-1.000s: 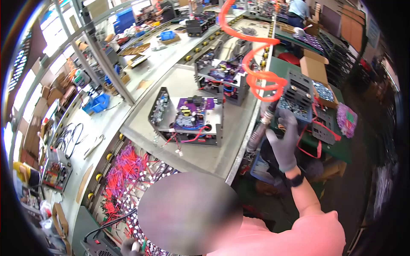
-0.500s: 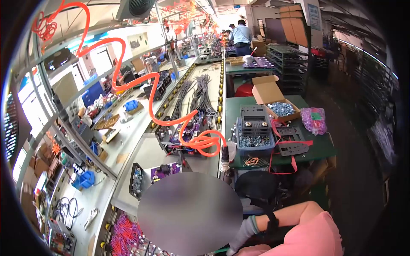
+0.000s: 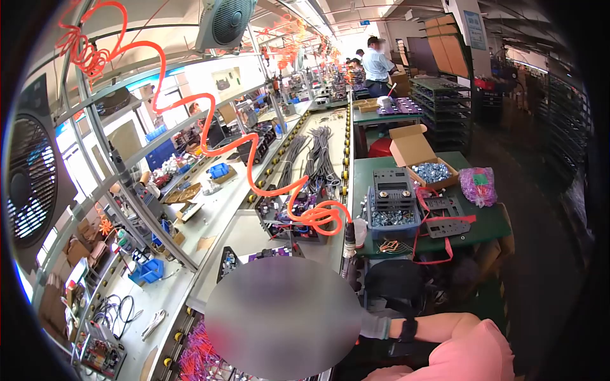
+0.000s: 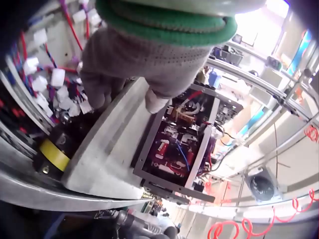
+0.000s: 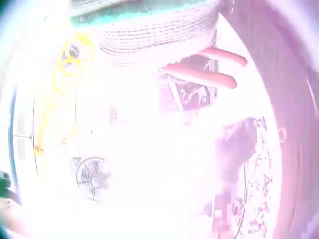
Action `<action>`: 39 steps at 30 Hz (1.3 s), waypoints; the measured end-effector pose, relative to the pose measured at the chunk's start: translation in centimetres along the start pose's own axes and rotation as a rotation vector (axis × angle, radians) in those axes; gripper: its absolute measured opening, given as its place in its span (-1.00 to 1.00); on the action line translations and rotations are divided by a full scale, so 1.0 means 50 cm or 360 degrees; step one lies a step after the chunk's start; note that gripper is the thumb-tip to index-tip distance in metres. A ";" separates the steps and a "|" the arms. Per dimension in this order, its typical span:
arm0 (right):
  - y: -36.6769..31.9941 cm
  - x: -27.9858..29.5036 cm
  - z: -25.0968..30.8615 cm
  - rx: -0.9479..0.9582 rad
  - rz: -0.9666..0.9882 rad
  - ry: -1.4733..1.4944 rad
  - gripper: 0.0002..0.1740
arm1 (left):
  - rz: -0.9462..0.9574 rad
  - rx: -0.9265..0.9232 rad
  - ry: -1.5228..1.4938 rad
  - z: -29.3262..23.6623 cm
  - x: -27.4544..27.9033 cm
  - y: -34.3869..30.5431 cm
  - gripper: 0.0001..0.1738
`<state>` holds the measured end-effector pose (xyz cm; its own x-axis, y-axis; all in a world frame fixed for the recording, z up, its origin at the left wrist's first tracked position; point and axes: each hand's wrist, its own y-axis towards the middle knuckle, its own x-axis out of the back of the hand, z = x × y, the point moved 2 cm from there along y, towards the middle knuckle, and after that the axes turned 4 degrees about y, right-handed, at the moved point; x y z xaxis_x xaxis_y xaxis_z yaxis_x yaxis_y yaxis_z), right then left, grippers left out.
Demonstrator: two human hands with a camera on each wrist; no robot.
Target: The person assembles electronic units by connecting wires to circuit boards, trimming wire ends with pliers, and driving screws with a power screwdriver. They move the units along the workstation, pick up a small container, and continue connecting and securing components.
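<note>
1. The left hand (image 4: 144, 64), gloved, is bent over the edge of a grey board (image 4: 112, 144), fingers and thumb apart; whether it grips the board cannot be told.
2. The right hand (image 5: 159, 40), also gloved, has two red handles (image 5: 202, 75) sticking out from under it and appears closed around them; its fingers are hidden.
3. Just beside the left thumb, on the board, stands an open metal chassis (image 4: 177, 144) with circuitry and wires inside.
4. On the left hand's other side lie loose wires with white connectors (image 4: 57, 79), and below them a yellow roller (image 4: 55, 155).
5. Past the right hand in the head view, a blue bin (image 3: 395, 219) of small metal parts sits on a green table (image 3: 486, 219), near an open carton (image 3: 406, 146) and a pink bag (image 3: 478, 186).
6. Farther ahead of both hands are a red coiled hose (image 3: 206, 143), bundled grey cables (image 3: 321, 152) and a person in a light blue shirt (image 3: 377, 65).
</note>
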<state>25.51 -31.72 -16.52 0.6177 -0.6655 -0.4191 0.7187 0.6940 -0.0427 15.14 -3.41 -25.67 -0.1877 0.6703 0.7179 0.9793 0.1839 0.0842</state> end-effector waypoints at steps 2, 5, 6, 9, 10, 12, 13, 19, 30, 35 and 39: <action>0.042 -0.041 -0.036 0.0226 0.0105 -0.0181 -0.37 | -0.0075 -0.0018 0.0204 0.040 -0.028 0.025 -0.82; 0.108 -0.089 -0.051 0.0711 0.0152 -0.0489 -0.54 | -0.0275 -0.0248 0.0464 0.013 -0.018 0.000 -0.82; 0.124 -0.093 -0.051 0.0984 0.0091 -0.0616 -0.64 | -0.0243 -0.0118 0.0276 -0.029 0.001 -0.009 -0.83; 0.156 -0.087 -0.118 0.0802 0.0170 -0.1256 -0.74 | -0.0325 0.0206 -0.0559 0.051 -0.035 -0.047 -0.82; 0.153 -0.087 -0.163 0.0394 0.0207 -0.1355 -0.79 | -0.0239 0.0559 -0.1101 0.086 -0.033 -0.075 -0.84; 0.104 -0.112 -0.178 0.0707 0.0556 -0.1698 -0.67 | -0.0008 0.0929 -0.1594 0.090 0.000 -0.111 -0.81; 0.090 -0.117 -0.195 0.0958 0.0802 -0.1921 -0.62 | 0.0116 0.0946 -0.1545 0.068 0.027 -0.144 -0.79; -0.001 -0.091 -0.058 0.0582 -0.0092 -0.1257 -0.55 | -0.0459 0.1129 -0.1670 -0.001 0.057 -0.206 -0.76; 0.028 -0.226 -0.151 0.1000 -0.0655 -0.2074 0.05 | -0.0989 0.1046 -0.1833 -0.130 0.169 -0.005 -0.78; 0.166 -0.260 -0.195 0.0421 -0.0438 -0.1204 0.04 | -0.1222 0.1007 -0.1878 -0.205 0.240 0.082 -0.78; 0.307 -0.295 -0.136 -0.0207 -0.0534 -0.1202 -0.20 | -0.1710 0.1114 -0.1872 -0.179 0.327 -0.001 -0.77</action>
<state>25.26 -9.39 -17.19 0.4584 -0.8155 0.3533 0.8887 0.4213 -0.1807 12.71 1.07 -7.75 -0.9395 0.1138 -0.3232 0.2364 0.8980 -0.3711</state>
